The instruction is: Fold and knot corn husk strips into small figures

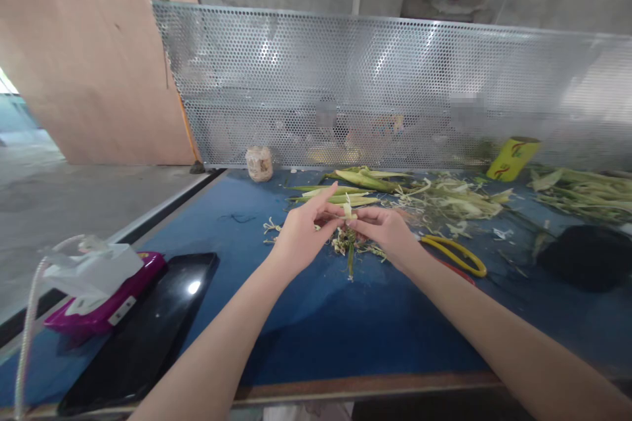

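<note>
At the middle of the blue table (316, 322), my left hand (307, 227) and my right hand (385, 227) meet at a small pale husk piece (348, 209). Thumb and fingers of each hand pinch it from either side, and its tip points upward. Below the fingertips a green strip (351, 256) hangs or lies; which one I cannot tell. Curly pale husk scraps (340, 242) lie just under and around both hands. Long green husk leaves (363, 179) are spread behind them.
Yellow-handled scissors (457, 255) lie right of my right hand. Further right are a husk pile (587, 194), a yellow roll (513, 159) and a black object (587, 256). A jar (259, 164) stands behind; a black tray (143, 329) and purple box (106, 302) are left.
</note>
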Demonstrator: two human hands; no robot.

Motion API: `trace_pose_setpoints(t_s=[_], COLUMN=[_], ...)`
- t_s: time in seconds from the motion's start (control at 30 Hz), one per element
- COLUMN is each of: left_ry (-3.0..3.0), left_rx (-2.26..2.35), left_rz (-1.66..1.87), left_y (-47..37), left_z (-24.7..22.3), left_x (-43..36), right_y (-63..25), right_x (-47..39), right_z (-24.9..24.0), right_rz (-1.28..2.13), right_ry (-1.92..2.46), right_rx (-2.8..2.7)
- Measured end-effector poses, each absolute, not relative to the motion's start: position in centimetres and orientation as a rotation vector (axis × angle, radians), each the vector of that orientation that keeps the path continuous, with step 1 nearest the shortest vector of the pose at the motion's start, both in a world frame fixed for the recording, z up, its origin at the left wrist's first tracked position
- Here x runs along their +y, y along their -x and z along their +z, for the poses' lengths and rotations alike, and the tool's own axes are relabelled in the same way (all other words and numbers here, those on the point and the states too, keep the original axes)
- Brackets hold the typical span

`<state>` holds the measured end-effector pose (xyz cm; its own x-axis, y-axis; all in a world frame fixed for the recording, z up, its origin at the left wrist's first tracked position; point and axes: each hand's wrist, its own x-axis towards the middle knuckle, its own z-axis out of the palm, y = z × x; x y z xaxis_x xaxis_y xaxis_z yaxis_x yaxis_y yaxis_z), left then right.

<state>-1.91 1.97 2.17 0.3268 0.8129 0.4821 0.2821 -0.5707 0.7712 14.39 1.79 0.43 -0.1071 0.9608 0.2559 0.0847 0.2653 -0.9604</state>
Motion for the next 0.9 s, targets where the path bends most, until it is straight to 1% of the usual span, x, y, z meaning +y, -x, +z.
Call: trace_pose_setpoints(t_s=[0.27,0.5,0.73,0.9], left_ry=[-2.036,-1.908,-2.065,-1.924], left_rx=[1.006,1.003,1.018,1.078], left_rz=[1.219,1.186,1.273,1.270], left_y=[1.73,1.38,1.64,1.55], left_z=[2.08,2.50,2.26,2.48], left_x=[2.12,1.88,1.67,1.82], right_y=[-14.06,-13.72,-13.91,-13.90], right_x=[1.62,1.05,0.88,1.03], right_z=[0.64,1.05,1.35,0.92], right_rz=[0.951,0.819,0.827,0.770], right_ry=[1.086,1.053,1.078,1.095], right_rx=[-1.387,-1.429,-1.488,-1.459])
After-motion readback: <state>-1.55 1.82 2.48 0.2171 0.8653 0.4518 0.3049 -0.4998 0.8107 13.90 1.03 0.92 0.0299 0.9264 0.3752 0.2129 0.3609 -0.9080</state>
